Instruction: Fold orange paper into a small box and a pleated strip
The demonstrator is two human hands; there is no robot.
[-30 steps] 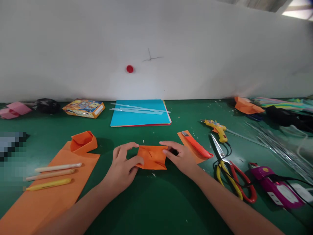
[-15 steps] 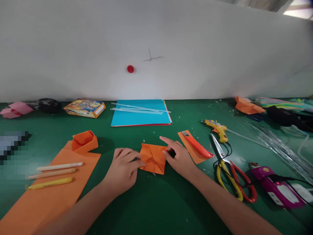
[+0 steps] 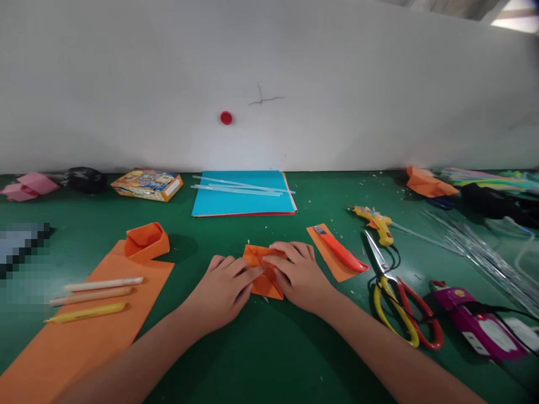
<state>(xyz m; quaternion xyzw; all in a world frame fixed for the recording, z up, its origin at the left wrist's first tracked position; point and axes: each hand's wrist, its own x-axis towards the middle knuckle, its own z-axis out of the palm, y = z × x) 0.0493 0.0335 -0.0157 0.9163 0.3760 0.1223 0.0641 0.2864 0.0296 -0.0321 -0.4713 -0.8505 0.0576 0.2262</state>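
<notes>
A folded square of orange paper [image 3: 266,288] lies on the green table in front of me, creases running across it. My left hand [image 3: 223,287] comes over its left side, thumb and forefinger closed on a flap near the middle. From the right, my right hand [image 3: 302,275] covers the upper right part, with bent fingers pressed on the paper. The fingertips of both hands almost meet at the centre, so the folds under them are partly hidden.
At left, an orange sheet [image 3: 96,342] carries several pens and a folded orange paper box [image 3: 147,242]. On the right are a cutter knife [image 3: 342,249], scissors [image 3: 389,280], a yellow glue gun [image 3: 377,221] and a magenta power strip [image 3: 480,322]. Blue paper [image 3: 236,203] lies behind.
Both hands have moved inward from the paper's side edges to its middle. My right hand's raised forefinger has come down onto the paper.
</notes>
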